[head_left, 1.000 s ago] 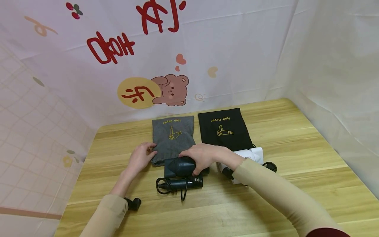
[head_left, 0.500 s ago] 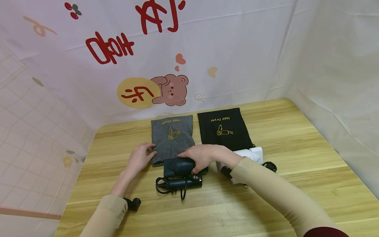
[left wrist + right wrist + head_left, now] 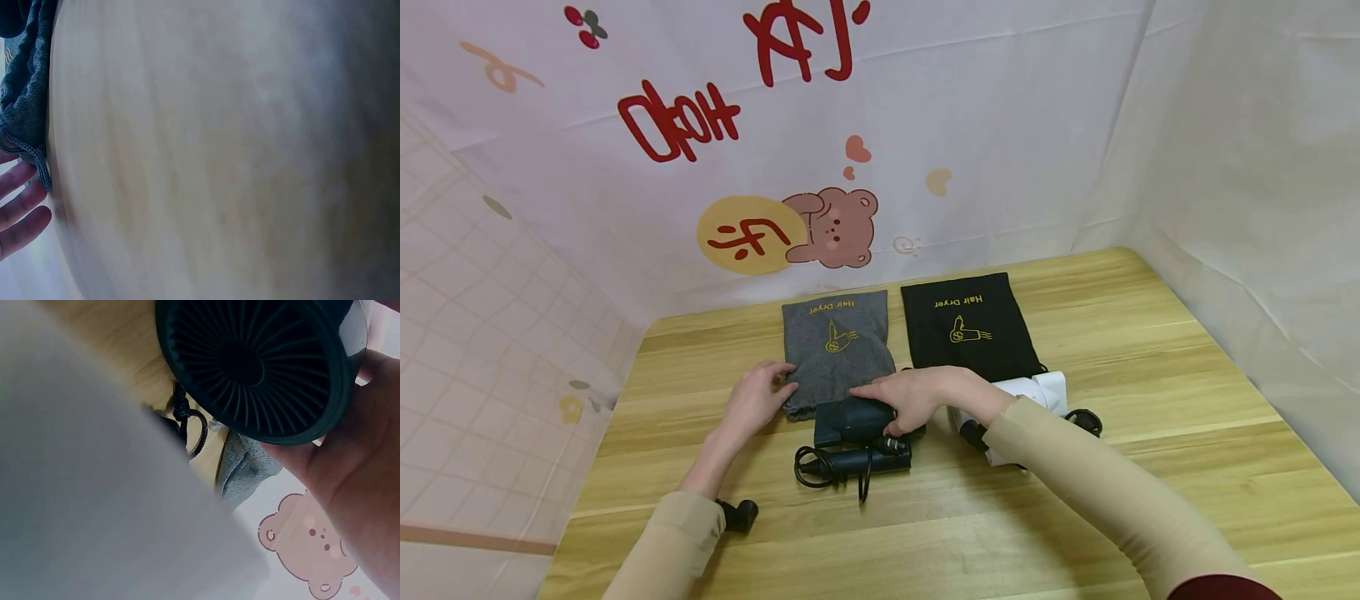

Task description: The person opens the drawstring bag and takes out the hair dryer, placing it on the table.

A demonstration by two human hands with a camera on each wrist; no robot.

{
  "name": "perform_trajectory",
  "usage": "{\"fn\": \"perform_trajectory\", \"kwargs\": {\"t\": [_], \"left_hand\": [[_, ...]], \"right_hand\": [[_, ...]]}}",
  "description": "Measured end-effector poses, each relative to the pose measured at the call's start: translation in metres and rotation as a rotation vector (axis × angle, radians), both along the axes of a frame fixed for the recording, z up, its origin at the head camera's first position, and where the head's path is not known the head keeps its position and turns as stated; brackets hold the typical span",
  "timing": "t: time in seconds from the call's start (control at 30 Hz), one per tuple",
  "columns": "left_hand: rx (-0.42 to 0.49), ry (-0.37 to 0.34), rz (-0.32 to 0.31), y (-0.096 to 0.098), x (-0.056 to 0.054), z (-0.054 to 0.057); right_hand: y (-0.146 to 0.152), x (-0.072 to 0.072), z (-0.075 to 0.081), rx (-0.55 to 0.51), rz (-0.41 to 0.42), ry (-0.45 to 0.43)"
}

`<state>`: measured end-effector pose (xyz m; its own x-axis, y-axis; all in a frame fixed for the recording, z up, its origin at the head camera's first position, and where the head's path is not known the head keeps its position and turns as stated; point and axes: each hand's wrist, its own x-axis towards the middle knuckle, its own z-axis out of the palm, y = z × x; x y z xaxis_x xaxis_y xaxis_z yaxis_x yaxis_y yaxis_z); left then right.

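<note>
My right hand (image 3: pixel 913 400) grips a dark hair dryer (image 3: pixel 859 418), fingers over its far side and thumb on the near side. In the right wrist view the dryer's round, ribbed intake grille (image 3: pixel 250 369) faces the camera. Its handle (image 3: pixel 850 462) lies folded on the near side, cord looped around it. A grey drawstring bag (image 3: pixel 835 367) marked "Hair Dryer" lies flat just beyond, its gathered mouth at the dryer. My left hand (image 3: pixel 756 402) pinches the bag's left edge near the mouth; in the left wrist view several fingers (image 3: pixel 22 209) extend beside the drawstring.
A black "Hair Dryer" bag (image 3: pixel 966 333) lies right of the grey one. In front of it a white hair dryer (image 3: pixel 1045 392) with a black cord (image 3: pixel 1084 422) sits partly under my right forearm. A printed cloth (image 3: pixel 985 117) rises behind the wooden table (image 3: pixel 925 533).
The dark hair dryer has shifted slightly away from me, toward the grey bag, with my right hand on it. My left hand stays at the bag's edge.
</note>
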<state>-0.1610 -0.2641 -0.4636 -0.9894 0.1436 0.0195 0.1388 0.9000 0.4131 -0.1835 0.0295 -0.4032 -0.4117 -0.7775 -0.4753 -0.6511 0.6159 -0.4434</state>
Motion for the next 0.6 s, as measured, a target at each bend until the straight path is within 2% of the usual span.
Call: {"fn": "perform_trajectory", "kwargs": {"t": [0.33, 0.47, 0.6], "left_hand": [[-0.012, -0.012, 0.010, 0.000, 0.000, -0.001], [-0.004, -0.010, 0.014, 0.000, 0.000, 0.000], [0.006, -0.007, 0.030, -0.001, 0.002, 0.003]], "right_hand": [[0.002, -0.003, -0.002, -0.009, -0.019, -0.047], [0.005, -0.004, 0.000, -0.051, -0.010, -0.045], [0.011, -0.003, 0.007, -0.105, -0.006, -0.025]]}}
